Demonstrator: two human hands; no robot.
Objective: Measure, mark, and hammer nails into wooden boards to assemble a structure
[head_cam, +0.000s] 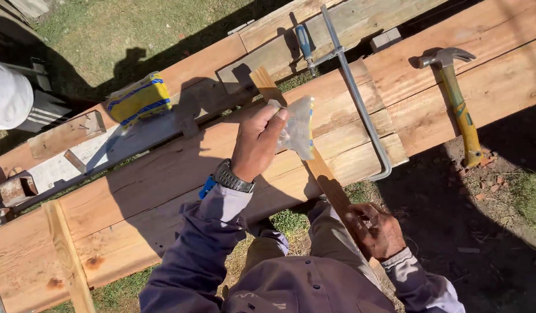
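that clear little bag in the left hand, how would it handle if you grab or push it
The clear plastic bag looks floppy: it crumples and sags below the left hand, which pinches it at the top. It is probably light, since a fingertip pinch carries it. The film looks glossy, so it may be a bit slippery. Its contents cannot be made out.

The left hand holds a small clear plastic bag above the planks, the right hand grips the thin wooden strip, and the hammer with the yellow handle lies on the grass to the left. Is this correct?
Not quite. The head view shows the hammer lying on the planks to the right, head on the wood, handle end reaching the dirt. The rest holds: left hand holds the clear bag, right hand grips the wooden strip.
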